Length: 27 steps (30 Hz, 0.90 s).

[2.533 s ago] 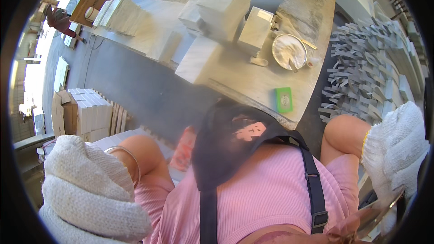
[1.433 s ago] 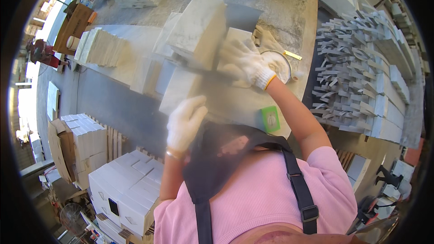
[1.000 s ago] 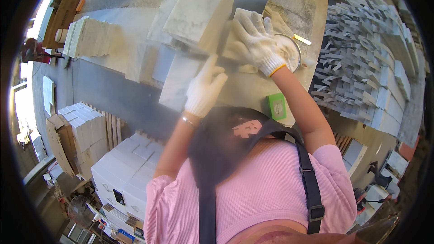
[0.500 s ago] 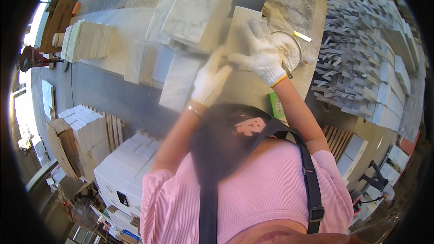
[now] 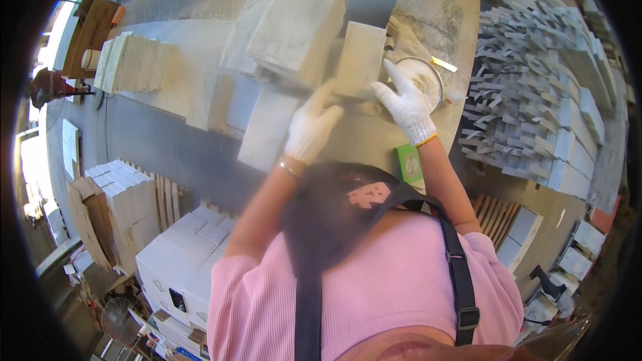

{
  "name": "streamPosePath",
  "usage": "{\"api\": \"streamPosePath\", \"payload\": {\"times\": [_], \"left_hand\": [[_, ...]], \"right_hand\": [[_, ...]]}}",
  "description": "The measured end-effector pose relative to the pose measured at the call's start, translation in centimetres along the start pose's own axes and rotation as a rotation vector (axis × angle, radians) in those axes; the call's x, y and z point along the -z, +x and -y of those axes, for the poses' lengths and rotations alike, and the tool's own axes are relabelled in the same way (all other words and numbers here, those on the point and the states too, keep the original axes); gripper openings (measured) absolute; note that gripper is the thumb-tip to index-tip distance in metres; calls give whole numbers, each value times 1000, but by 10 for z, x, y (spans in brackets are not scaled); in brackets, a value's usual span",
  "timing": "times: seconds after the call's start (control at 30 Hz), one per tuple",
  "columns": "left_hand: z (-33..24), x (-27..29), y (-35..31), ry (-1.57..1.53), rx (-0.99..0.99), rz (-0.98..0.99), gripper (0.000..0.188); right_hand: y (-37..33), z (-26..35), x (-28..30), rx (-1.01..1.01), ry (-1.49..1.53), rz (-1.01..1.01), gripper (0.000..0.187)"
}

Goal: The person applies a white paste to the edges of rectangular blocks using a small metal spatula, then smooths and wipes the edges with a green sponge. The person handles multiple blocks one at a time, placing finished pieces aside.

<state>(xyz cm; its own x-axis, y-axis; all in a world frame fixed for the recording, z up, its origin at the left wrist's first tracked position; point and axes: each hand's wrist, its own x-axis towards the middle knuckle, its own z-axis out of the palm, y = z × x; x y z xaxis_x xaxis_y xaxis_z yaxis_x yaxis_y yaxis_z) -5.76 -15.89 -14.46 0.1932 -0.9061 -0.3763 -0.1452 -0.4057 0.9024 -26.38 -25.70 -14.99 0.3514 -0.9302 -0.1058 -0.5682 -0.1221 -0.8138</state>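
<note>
Both my hands wear white knit gloves. My left hand [image 5: 312, 125] has its fingers stretched toward the lower edge of a tall stack of white marble tiles [image 5: 297, 20], thumb apart; I cannot tell if the fingertips touch it. Below that stack, beside the left hand, lies another pale tile [image 5: 266, 127]. A single tile [image 5: 363, 60] rests right of the stack. Just off its lower right corner is my right hand [image 5: 408, 108], thumb and index finger spread, nothing between them. Past its fingertips, a round metal-rimmed hoop [image 5: 439, 80] surrounds a dusty cloth [image 5: 416, 70].
A green box [image 5: 408, 164] sits near the bench's front edge. More tiles [image 5: 134, 63] stand in a row at left. Many strip-separated slabs [image 5: 528, 87] are piled on the right. White boxes [image 5: 180, 254] are stacked at lower left. A person [image 5: 558, 294] is at far lower right.
My right hand has come off the single tile's surface and drawn down and right, uncovering it. My left hand stays near the stack's lower edge. The whole view has shifted slightly.
</note>
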Motion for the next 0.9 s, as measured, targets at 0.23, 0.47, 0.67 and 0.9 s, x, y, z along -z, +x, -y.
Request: {"api": "streamPosePath", "payload": {"times": [0.23, 0.47, 0.67, 0.9], "left_hand": [[-9, -12, -14, -270, 29, 222, 51], [-29, -29, -26, -474, 75, 83, 49], [-48, -35, -23, -518, 74, 372, 52], [-60, -48, -42, -620, 23, 522, 50]], "right_hand": [[1, 3, 11, -159, 428, 122, 49], [-59, 10, 43, -308, 631, 140, 41], [-112, 27, 50, -268, 697, 72, 35], [-95, 46, 86, -182, 555, -340, 31]]}}
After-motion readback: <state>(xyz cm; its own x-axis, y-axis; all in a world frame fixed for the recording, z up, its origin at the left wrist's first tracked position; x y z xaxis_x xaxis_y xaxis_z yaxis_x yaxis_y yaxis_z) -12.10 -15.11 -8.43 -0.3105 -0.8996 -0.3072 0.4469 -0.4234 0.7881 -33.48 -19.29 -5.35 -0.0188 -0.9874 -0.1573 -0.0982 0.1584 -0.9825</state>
